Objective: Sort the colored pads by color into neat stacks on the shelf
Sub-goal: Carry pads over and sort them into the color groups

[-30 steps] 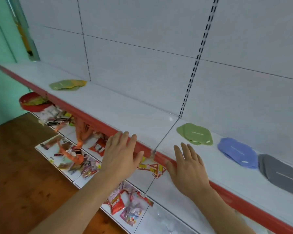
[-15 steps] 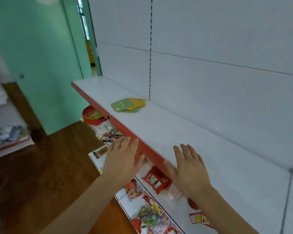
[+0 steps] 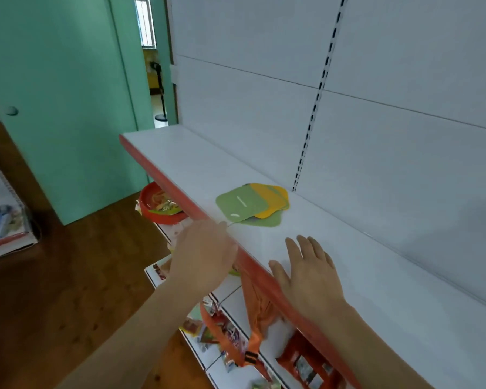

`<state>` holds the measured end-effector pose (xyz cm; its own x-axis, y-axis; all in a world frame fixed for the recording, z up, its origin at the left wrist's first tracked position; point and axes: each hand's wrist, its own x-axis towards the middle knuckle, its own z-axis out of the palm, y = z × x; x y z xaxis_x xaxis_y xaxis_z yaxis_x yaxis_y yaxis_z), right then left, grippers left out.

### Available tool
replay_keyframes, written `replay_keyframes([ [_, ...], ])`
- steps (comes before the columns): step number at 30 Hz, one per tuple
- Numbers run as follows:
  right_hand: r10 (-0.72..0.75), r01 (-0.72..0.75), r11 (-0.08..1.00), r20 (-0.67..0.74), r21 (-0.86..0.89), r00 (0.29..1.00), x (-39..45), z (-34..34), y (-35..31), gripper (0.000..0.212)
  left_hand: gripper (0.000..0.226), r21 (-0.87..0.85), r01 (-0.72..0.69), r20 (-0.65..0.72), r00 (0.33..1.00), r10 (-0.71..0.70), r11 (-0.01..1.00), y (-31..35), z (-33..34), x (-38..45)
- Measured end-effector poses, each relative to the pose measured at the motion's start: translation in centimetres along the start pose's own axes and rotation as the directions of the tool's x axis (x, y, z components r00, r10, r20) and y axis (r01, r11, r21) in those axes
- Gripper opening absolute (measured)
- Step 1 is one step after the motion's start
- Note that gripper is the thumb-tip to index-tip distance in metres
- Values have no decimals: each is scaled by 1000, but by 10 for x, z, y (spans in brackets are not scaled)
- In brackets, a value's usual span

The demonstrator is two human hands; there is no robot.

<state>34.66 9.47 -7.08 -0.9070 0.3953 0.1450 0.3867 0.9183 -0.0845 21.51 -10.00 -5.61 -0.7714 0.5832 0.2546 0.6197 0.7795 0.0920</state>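
White shelf with red front edge; a mixed pile of pads lies near its back panel, a green pad uppermost over a yellow pad. Below, a red bowl and snack packets on the lower shelf. Left hand, blurred, appears loosely extended at the edge, grasping nothing. Right hand, fingers straight and spread, hovers or rests over the shelf, well short of the pads.

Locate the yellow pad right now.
Head view, centre: the yellow pad lies on the white shelf in a mixed pile, under the top green pad, beyond both hands.
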Motion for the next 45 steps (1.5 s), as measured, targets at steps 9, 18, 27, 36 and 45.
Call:
replay_keyframes([
  [9,208,-208,978,-27,11,978,78,16,-47,78,68,-74,-190,79,977,196,979,-66,28,122],
  [18,336,-335,940,-7,58,942,161,29,-26,57,91,-108,-271,272,917,291,956,-57,63,222],
  [27,431,-439,887,86,144,898,190,25,-16,42,76,-370,-197,506,777,375,908,-54,56,272],
  [36,684,-648,677,29,350,729,197,16,-33,10,33,-629,-292,412,660,628,720,-82,60,301],
  [45,795,-615,557,-145,558,588,169,0,-73,6,21,-830,-167,295,678,673,533,-98,70,309],
])
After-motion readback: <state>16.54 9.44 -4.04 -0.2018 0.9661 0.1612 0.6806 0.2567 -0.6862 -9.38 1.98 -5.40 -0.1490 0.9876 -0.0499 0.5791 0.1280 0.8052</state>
